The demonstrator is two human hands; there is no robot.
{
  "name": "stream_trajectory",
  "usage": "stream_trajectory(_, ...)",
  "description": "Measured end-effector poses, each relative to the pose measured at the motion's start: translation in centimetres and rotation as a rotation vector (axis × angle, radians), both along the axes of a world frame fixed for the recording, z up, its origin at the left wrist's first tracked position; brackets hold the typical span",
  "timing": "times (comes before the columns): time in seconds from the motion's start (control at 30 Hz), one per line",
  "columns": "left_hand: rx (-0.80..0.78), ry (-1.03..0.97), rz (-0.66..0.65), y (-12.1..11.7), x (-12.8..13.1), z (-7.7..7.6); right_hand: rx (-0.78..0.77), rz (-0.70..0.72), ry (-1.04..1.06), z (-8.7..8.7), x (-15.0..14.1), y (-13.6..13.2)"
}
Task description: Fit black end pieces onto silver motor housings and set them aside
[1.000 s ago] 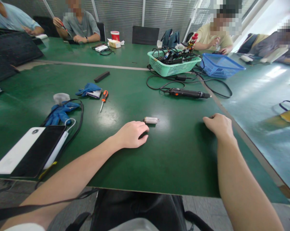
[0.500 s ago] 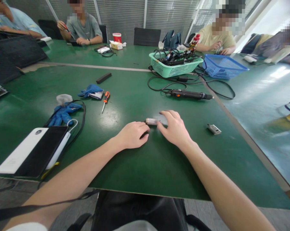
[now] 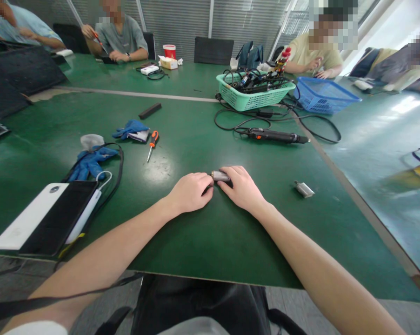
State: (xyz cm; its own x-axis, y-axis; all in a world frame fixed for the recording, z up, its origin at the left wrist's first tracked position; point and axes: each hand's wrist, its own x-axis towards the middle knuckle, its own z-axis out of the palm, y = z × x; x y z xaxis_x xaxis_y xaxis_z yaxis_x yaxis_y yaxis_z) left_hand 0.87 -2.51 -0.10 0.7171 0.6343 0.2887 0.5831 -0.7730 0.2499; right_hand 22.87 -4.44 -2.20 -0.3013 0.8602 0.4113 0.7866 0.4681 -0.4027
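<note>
At frame centre, our right hand (image 3: pixel 243 187) grips the cylinder (image 3: pixel 219 176); whether our left hand (image 3: pixel 192 191), beside it, grips, we can't tell.

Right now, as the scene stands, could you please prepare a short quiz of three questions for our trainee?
1. True or false: the left hand wears a blue glove.
2. Multiple choice: in the camera view, where does the blue basket stand, compared with the light green basket? A) to its left B) to its right C) inside it
3. Fill in: part of the metal cylinder shows between the left hand and the ____.

Key: 1. False, it is bare. 2. B. 3. right hand.
</note>
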Motion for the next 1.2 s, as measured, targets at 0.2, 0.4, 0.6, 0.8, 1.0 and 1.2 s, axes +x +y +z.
stream_trajectory(0.2,-0.007,-0.008,0.008,0.0,0.1,0.0,-0.011,0.003,0.004,0.1,0.1,0.0)
stream_trajectory(0.4,-0.016,-0.006,0.019,0.1,0.1,-0.1,-0.019,0.003,-0.003,0.3,0.1,-0.1)
stream_trajectory(0.6,-0.016,-0.005,0.023,0.1,0.2,-0.1,-0.027,0.005,0.003,0.3,0.3,-0.1)
stream_trajectory(0.8,-0.018,0.001,0.018,0.1,0.2,-0.1,-0.040,0.003,0.016,0.3,0.4,-0.1)
stream_trajectory(1.0,-0.028,0.004,0.020,0.1,0.2,0.0,-0.034,-0.009,0.051,0.6,0.4,-0.2)
stream_trajectory(1.2,-0.041,-0.001,0.020,0.0,0.1,0.1,-0.030,-0.237,-0.055,3.8,4.9,-0.7)
